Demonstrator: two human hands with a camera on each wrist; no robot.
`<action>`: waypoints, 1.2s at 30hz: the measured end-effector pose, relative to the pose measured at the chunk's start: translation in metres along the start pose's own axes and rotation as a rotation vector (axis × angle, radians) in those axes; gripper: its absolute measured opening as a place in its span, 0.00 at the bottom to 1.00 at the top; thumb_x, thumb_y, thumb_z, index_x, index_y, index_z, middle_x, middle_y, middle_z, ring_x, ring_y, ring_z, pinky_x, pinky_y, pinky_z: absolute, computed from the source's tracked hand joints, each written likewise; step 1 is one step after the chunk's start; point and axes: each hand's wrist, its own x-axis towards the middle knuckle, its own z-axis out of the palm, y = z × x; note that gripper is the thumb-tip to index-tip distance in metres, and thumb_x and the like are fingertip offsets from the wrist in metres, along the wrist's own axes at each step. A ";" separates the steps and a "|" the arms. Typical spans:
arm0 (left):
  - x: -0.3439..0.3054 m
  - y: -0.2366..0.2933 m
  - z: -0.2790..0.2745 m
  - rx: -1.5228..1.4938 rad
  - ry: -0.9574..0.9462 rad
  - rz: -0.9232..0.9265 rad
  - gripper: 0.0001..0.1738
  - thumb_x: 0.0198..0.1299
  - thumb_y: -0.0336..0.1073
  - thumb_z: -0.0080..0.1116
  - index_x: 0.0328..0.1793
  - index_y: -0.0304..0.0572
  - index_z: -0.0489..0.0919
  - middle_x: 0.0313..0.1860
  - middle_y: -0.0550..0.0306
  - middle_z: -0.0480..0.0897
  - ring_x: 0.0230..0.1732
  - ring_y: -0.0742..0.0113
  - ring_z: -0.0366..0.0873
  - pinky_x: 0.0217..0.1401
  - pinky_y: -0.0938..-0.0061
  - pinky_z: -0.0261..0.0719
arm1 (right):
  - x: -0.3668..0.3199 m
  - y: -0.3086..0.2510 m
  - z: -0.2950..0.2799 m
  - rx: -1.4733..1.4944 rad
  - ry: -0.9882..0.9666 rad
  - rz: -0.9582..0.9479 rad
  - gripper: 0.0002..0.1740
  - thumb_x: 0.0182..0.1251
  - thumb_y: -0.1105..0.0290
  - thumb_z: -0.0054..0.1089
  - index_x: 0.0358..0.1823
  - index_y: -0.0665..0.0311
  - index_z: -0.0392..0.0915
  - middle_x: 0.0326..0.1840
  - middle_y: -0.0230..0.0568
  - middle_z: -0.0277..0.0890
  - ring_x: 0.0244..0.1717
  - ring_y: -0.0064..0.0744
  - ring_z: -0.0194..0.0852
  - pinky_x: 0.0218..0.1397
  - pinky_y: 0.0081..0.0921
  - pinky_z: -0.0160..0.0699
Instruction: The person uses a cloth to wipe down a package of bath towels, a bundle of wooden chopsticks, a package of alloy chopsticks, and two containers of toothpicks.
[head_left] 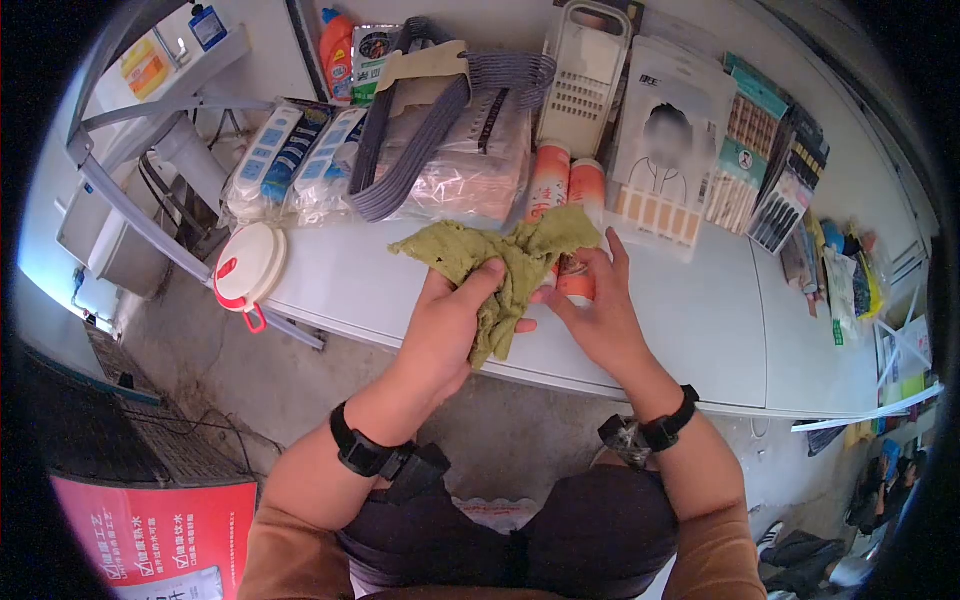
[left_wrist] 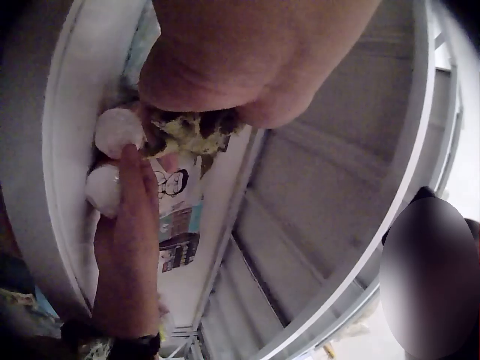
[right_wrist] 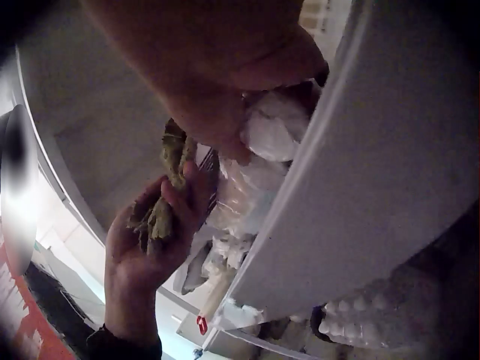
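A crumpled green cloth [head_left: 465, 258] is held by my left hand [head_left: 445, 315], the thumb on top of it. Its far end spreads over two orange-and-white cylinders [head_left: 551, 180] lying side by side on the white table. My right hand [head_left: 605, 315] straddles the near end of the right cylinder [head_left: 580, 288], thumb on its left side and fingers on its right. White round ends [left_wrist: 103, 190] of both cylinders show in the left wrist view, the right thumb lying over them. In the right wrist view, the green cloth [right_wrist: 157, 225] lies across the left palm.
A box grater [head_left: 583, 85], hair-product cards [head_left: 665, 150] and packs of pencils stand behind on the table [head_left: 690, 330]. Bundled purple hangers [head_left: 410, 140], plastic-wrapped packs and a white-and-red lidded container [head_left: 250, 268] are at the left. The table's front edge runs under my hands.
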 end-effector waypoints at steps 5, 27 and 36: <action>0.003 -0.005 0.000 -0.010 0.006 -0.042 0.17 0.70 0.38 0.44 0.61 0.40 0.63 0.55 0.44 0.76 0.48 0.49 0.81 0.42 0.59 0.86 | 0.000 0.025 0.020 0.119 0.126 -0.010 0.34 0.56 0.70 0.65 0.63 0.63 0.60 0.68 0.67 0.51 0.76 0.59 0.43 0.73 0.43 0.52; 0.000 0.008 -0.004 -0.559 -0.471 0.060 0.30 0.71 0.52 0.41 0.72 0.43 0.58 0.65 0.46 0.70 0.65 0.57 0.70 0.69 0.58 0.67 | -0.031 -0.066 -0.020 0.524 0.001 -0.555 0.33 0.48 0.76 0.61 0.61 0.66 0.66 0.74 0.70 0.44 0.76 0.65 0.44 0.73 0.45 0.49; -0.007 0.018 -0.006 -0.157 0.008 0.248 0.32 0.67 0.55 0.49 0.65 0.38 0.63 0.55 0.45 0.76 0.57 0.52 0.77 0.60 0.54 0.77 | -0.034 -0.085 -0.016 0.198 -0.190 -0.399 0.41 0.48 0.77 0.65 0.67 0.64 0.59 0.71 0.61 0.54 0.69 0.58 0.59 0.69 0.42 0.62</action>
